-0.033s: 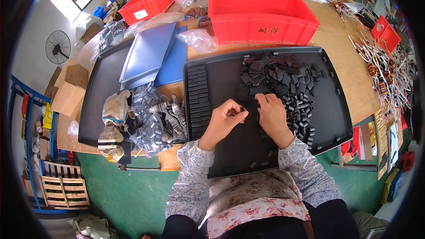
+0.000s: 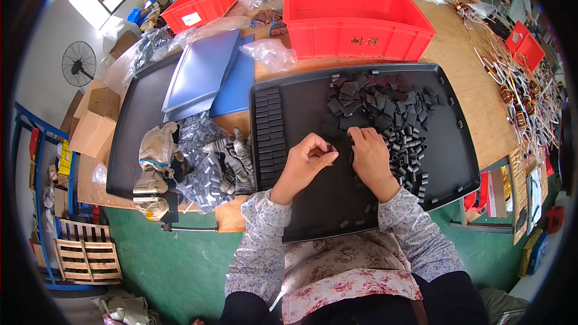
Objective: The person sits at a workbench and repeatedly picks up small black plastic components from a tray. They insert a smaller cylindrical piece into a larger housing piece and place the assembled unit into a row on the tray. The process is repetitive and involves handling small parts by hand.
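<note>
In front of me lies a black tray [image 2: 313, 204]. Above its middle my left hand [image 2: 310, 161] is closed in a pinch, with a small black piece [image 2: 330, 148] showing at its fingertips; whether it is flat or tubular cannot be told. Just to the right, my right hand [image 2: 370, 155] has its fingers curled and pressed together, tips down, beside the heap; what they hold is mostly hidden. Flat black pieces [image 2: 385, 102] lie loose at the tray's far right, and short black tubes [image 2: 404, 155] are heaped nearer. Along the left side, black pieces [image 2: 271, 132] stand in neat columns.
Behind the tray stands a large red bin [image 2: 361, 39], with another red bin [image 2: 205, 3] farther left. Blue sheets [image 2: 201, 75], a bag of grey tubes [image 2: 201, 174] and work gloves [image 2: 235, 162] lie to the left. Bundled wires [image 2: 524, 96] cover the right side.
Almost nothing differs. My right fingers have shifted very slightly; my left hand keeps its pinch in the same place.
</note>
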Demonstrator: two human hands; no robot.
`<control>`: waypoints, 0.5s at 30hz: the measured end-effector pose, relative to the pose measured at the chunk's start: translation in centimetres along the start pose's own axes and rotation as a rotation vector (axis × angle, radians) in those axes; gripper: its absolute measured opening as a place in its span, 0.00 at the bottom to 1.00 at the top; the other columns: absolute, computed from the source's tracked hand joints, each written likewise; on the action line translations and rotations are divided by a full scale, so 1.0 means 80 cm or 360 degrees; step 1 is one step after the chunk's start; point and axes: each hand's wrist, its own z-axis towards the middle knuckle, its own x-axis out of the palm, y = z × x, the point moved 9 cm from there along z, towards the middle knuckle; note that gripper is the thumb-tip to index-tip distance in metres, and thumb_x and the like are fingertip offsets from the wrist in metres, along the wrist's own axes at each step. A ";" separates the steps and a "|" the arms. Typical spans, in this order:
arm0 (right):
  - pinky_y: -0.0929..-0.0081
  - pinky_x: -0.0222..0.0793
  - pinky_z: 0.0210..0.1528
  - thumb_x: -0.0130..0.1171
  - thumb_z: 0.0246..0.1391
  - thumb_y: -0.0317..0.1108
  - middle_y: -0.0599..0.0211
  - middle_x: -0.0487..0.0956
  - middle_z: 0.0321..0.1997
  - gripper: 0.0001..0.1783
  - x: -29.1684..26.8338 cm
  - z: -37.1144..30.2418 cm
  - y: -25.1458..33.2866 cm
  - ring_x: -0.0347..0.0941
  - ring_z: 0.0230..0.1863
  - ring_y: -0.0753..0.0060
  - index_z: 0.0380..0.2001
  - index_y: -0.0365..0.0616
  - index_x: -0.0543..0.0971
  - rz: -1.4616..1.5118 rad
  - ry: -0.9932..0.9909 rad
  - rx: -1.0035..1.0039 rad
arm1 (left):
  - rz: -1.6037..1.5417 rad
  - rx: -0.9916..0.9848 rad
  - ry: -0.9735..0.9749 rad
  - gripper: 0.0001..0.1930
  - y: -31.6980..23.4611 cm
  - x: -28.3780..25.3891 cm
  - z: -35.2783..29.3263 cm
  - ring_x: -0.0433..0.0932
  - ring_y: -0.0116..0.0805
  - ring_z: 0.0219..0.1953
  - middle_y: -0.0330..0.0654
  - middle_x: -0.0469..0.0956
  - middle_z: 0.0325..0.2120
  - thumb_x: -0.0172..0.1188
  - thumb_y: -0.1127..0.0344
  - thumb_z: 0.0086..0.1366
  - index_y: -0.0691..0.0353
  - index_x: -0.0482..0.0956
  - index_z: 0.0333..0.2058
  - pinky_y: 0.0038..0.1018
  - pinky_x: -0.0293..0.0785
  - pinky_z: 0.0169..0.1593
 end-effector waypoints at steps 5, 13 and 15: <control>0.61 0.68 0.42 0.57 0.37 0.15 0.61 0.76 0.33 0.21 0.008 -0.002 -0.008 0.73 0.40 0.54 0.39 0.42 0.72 0.0085 0.0053 0.0062 | 0.0154 0.0050 -0.0040 0.15 -0.009 0.000 -0.002 0.79 0.27 0.44 0.41 0.78 0.40 0.68 0.75 0.62 0.64 0.73 0.44 0.23 0.79 0.48; 0.72 0.69 0.38 0.59 0.43 0.14 0.63 0.77 0.35 0.18 -0.014 0.003 -0.014 0.75 0.35 0.64 0.40 0.40 0.75 0.0584 -0.0175 -0.0020 | 0.0161 0.0052 -0.0018 0.18 0.000 0.002 0.000 0.79 0.27 0.44 0.41 0.79 0.40 0.69 0.75 0.60 0.67 0.76 0.48 0.23 0.78 0.49; 0.79 0.68 0.37 0.59 0.48 0.14 0.66 0.79 0.38 0.16 -0.038 0.008 -0.020 0.76 0.34 0.71 0.41 0.39 0.75 0.1130 -0.0364 0.0066 | 0.0131 0.0015 -0.0023 0.16 0.001 -0.001 -0.002 0.79 0.26 0.43 0.41 0.79 0.40 0.70 0.76 0.60 0.68 0.78 0.46 0.23 0.78 0.48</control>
